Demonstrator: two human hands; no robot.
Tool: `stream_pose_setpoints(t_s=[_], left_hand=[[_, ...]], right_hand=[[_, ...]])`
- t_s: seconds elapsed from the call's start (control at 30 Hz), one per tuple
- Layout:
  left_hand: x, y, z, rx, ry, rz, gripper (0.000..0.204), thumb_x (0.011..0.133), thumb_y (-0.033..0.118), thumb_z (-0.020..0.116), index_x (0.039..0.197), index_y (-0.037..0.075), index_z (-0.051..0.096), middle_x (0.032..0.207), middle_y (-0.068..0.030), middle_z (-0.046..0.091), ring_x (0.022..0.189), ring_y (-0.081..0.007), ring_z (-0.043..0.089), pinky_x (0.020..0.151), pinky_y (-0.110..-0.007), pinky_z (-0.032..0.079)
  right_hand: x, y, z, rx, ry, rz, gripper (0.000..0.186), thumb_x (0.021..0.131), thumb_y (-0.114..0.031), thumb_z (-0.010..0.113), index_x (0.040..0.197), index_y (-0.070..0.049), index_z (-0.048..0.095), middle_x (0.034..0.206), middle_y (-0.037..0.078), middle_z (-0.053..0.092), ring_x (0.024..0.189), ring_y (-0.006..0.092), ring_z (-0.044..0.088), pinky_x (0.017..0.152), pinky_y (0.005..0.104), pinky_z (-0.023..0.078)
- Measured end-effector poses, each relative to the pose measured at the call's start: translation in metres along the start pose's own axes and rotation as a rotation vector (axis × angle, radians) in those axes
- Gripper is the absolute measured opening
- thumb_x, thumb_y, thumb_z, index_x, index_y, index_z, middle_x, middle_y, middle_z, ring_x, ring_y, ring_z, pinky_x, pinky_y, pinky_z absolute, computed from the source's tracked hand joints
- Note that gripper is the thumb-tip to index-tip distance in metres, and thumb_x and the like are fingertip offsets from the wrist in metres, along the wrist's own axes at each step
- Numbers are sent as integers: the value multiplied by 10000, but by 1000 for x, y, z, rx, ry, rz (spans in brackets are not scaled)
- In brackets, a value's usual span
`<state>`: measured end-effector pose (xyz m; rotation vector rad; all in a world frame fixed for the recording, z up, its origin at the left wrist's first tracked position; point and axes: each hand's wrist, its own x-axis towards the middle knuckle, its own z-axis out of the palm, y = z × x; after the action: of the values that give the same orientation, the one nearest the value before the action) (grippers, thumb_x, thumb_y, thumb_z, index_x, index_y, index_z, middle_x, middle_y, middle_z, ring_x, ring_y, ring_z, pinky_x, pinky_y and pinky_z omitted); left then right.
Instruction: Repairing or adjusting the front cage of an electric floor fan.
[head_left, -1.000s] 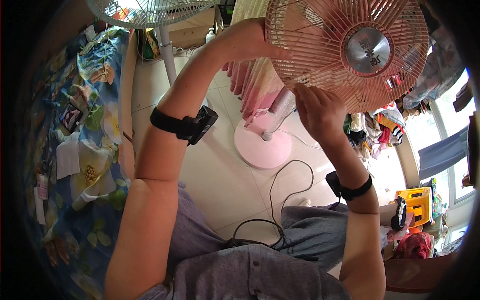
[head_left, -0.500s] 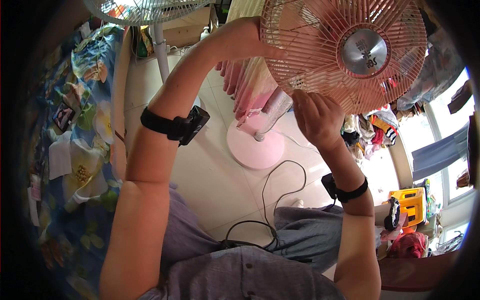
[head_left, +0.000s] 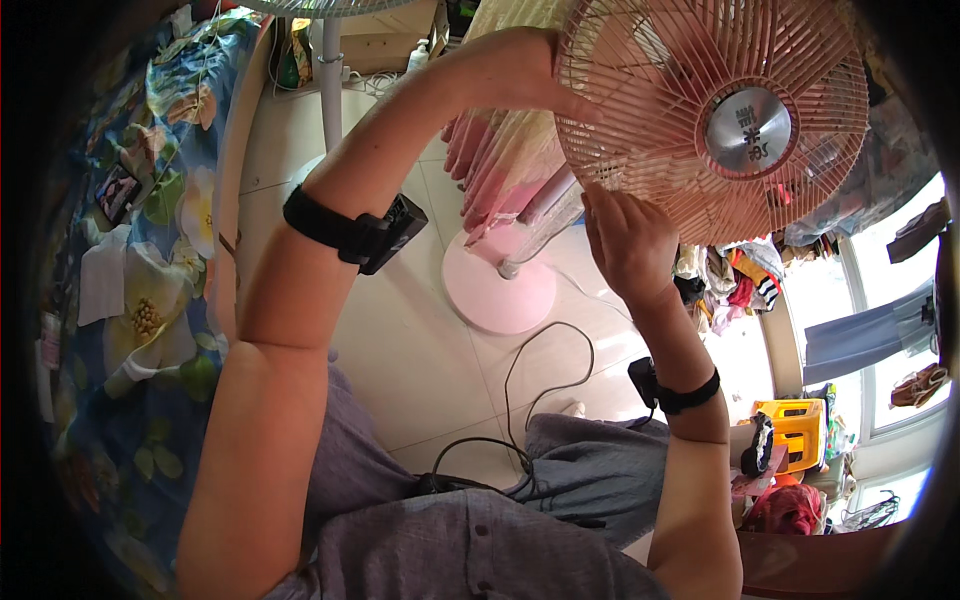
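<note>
A standing fan with a pink wire grille (head_left: 640, 140) and a silver hub (head_left: 750, 130) fills the upper right. My left hand (head_left: 520, 75) grips the grille's left side, its thumb across the front wires and its fingers hidden behind. At the lower left rim, my right hand (head_left: 637, 245) is closed, with the fingertips pinched on the grille's edge. Below, the fan's round pink base (head_left: 500, 290) rests on the tiled floor, joined to a pole partly wrapped in clear plastic (head_left: 545, 235).
A bed with blue floral cloth (head_left: 150, 310) runs along the left. Behind stands a second fan's white pole (head_left: 331, 90). A black cable (head_left: 508, 385) loops across the floor near my legs. Piled clothes (head_left: 735, 280) and a yellow crate (head_left: 795, 435) are at right.
The fan's head has shifted slightly right and downward in view, with both hands still on its grille. The base and bed appear a little further left as the view shifts.
</note>
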<state>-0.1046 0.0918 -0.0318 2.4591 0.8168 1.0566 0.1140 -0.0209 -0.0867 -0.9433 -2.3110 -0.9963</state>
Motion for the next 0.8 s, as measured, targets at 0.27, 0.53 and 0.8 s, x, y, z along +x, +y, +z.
stream_pose_setpoints(t_s=[0.27,0.53,0.8], left_hand=[[5,-1,2,45,2,-59,560,737,433,787,1123,48,662,999,-136,703,897,-255,669,839,-333,504],[3,6,-6,-50,-30,-23,628,737,415,756,1154,-32,610,1086,-217,667,999,-330,638,897,-374,489],[2,15,-10,-55,-112,-96,543,775,372,734,1167,12,629,1101,-185,672,1014,-304,635,920,-366,478]], right_hand=[[-3,28,-18,2,196,35,153,807,-51,687,946,-52,620,705,59,614,559,216,593,494,321,463],[-6,52,-27,-145,250,131,107,822,-57,679,919,-58,632,695,52,627,550,206,607,497,314,471],[-7,37,-9,-74,182,31,149,807,-59,684,947,-47,634,682,41,610,544,197,594,495,314,469]])
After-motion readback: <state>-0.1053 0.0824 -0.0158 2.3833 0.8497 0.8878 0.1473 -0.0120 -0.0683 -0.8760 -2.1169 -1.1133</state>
